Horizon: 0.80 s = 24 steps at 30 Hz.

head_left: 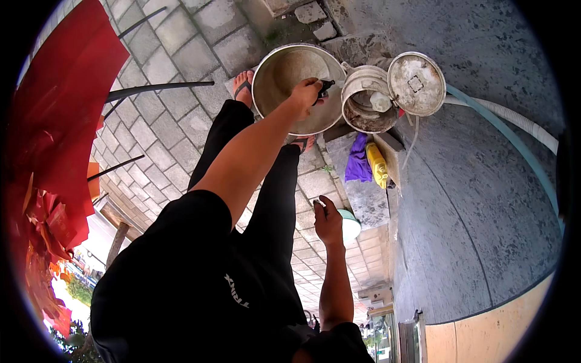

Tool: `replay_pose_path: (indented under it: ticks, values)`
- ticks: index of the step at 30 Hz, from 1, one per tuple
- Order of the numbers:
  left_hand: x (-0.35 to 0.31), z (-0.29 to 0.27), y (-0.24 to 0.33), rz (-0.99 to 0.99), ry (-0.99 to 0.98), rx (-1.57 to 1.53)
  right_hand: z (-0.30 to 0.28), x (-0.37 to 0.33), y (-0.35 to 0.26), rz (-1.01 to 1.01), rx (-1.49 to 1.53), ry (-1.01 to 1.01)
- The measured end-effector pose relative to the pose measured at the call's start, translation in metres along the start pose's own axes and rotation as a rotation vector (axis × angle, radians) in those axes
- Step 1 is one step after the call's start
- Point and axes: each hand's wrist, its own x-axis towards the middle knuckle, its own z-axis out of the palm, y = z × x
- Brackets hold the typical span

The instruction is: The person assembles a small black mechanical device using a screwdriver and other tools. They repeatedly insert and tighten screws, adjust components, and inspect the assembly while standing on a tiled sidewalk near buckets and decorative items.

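My left hand is over a wide metal pot, its fingers closed on a small black object whose kind I cannot make out. The pot stands on the paving by my feet, and the part of it that shows holds nothing I can make out. Lower down and to the right, my right hand is closed in a pinch. Something small and shiny shows at its fingertips, too small to name. Partly behind that hand sits a pale green and white bowl.
Right of the pot is a dirty white bucket with a round lid tipped open. Below lie a purple cloth-like thing and a yellow package. A blue hose runs along the grey wall. Red sheeting and dark rods stand left.
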Motion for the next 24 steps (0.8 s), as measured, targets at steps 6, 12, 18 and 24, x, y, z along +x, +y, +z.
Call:
replay_pose_path:
  ticks: [6, 12, 18, 24]
  values:
    - [-0.110, -0.058, -0.011, -0.098, -0.324, -0.231, -0.033, 0.009, -0.074, -0.096, 0.259, -0.079]
    - [-0.221, -0.073, -0.007, 0.024, -0.470, -0.415, -0.051, 0.014, -0.146, -0.330, 0.230, 0.009]
    - [-0.275, -0.066, -0.013, 0.365, -0.540, -0.258, -0.059, -0.021, -0.204, -0.424, 0.376, -0.049]
    - [-0.325, -0.036, -0.034, 0.788, -0.489, -0.185, -0.074, -0.033, -0.202, -0.463, 0.549, -0.007]
